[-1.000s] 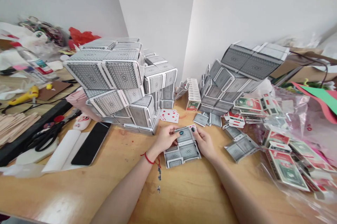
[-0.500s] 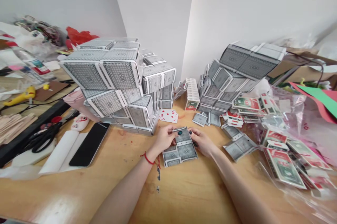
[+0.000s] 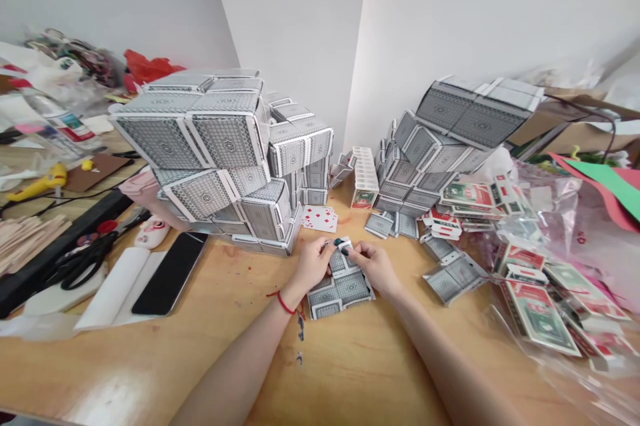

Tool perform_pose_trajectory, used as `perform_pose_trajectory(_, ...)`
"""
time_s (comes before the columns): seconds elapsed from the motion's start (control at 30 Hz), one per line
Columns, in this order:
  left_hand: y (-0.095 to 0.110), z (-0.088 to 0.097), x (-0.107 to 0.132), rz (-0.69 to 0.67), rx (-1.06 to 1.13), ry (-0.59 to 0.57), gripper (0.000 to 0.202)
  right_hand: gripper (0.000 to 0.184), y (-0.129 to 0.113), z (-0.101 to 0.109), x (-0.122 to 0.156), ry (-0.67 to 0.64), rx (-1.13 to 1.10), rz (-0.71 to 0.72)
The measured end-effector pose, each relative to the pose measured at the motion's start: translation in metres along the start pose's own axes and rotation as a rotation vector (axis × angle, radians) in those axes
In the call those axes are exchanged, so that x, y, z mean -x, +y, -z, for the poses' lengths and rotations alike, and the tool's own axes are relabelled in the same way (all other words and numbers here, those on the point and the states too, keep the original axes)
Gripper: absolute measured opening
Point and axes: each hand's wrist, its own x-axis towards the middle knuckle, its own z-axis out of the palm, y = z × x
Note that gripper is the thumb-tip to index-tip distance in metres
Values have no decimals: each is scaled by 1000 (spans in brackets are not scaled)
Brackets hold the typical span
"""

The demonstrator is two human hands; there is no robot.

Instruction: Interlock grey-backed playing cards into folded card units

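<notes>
A flat panel of joined grey-backed playing cards (image 3: 353,287) lies on the wooden table in front of me. My left hand (image 3: 316,263) pinches its far left edge between thumb and fingers. At the far right edge, my right hand (image 3: 373,266) grips the same panel, thumb near the left thumb. The fingers partly hide the far end. Just beyond lie loose red diamond cards (image 3: 320,219), face up. To the right rests another folded grey card piece (image 3: 455,277).
Tall stacks of card blocks stand at left (image 3: 227,139) and right (image 3: 470,113). A black phone (image 3: 171,274), scissors (image 3: 85,259) and a yellow glue gun (image 3: 40,184) lie leftward. Red-and-green card boxes (image 3: 540,319) and plastic wrap cover the right side.
My right hand has moved left along the panel's far edge, bringing its thumb close to the left one. My left hand has shifted slightly toward the far edge.
</notes>
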Motion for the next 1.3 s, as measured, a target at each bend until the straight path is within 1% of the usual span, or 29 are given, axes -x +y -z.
perform_pose_trajectory(0.1, 0, -1, 2, -10, 21, -32, 28, 36, -2, -4, 3, 48, 19, 31)
perform_pose_trajectory(0.23, 0, 1, 3, -21, -45, -52, 36, 35, -5, -5, 4, 81, 16, 37)
perform_pose_trajectory(0.4, -1, 1, 3, -36, -48, -69, 26, 35, -6, -5, 5, 49, -59, -5)
perform_pose_trajectory(0.53, 2, 1, 3, -46, -1, -95, 28, 35, -6, -5, 7, 14, -155, -32)
perform_pose_trajectory(0.63, 6, 4, 2, 18, 95, -143, 29, 35, -6, -3, 6, -62, -217, -47)
perform_pose_trajectory(0.7, 9, 7, 1, 81, 183, -167, 28, 38, -5, 1, 4, -77, -242, -36)
perform_pose_trajectory(0.8, 13, 13, 1, 111, 364, -128, 23, 39, 0, 6, -3, 22, -254, 4)
perform_pose_trajectory(0.83, 14, 15, 1, 123, 444, -124, 23, 37, 2, 8, -6, 52, -253, 21)
perform_pose_trajectory(0.87, 16, 16, 2, 146, 526, -144, 27, 34, 5, 8, -10, 78, -241, 40)
perform_pose_trajectory(0.9, 17, 17, 2, 178, 601, -188, 34, 31, 7, 8, -13, 95, -210, 66)
perform_pose_trajectory(0.97, 19, 18, 5, 248, 701, -315, 48, 27, 9, 7, -22, 150, -85, 150)
perform_pose_trajectory(1.0, 19, 17, 5, 269, 721, -367, 49, 26, 8, 5, -28, 189, 9, 209)
perform_pose_trajectory(1.03, 19, 17, 6, 287, 722, -401, 46, 24, 7, 2, -33, 239, 117, 282)
perform_pose_trajectory(1.1, 18, 15, 6, 294, 701, -399, 35, 23, 2, -4, -45, 236, 301, 387)
perform_pose_trajectory(1.17, 17, 14, 5, 283, 682, -354, 28, 24, -3, -10, -57, 196, 451, 456)
perform_pose_trajectory(1.23, 16, 13, 3, 276, 680, -316, 26, 33, -7, -16, -67, 173, 588, 498)
perform_pose_trajectory(1.3, 15, 13, 2, 285, 676, -312, 27, 47, -8, -21, -73, 162, 696, 472)
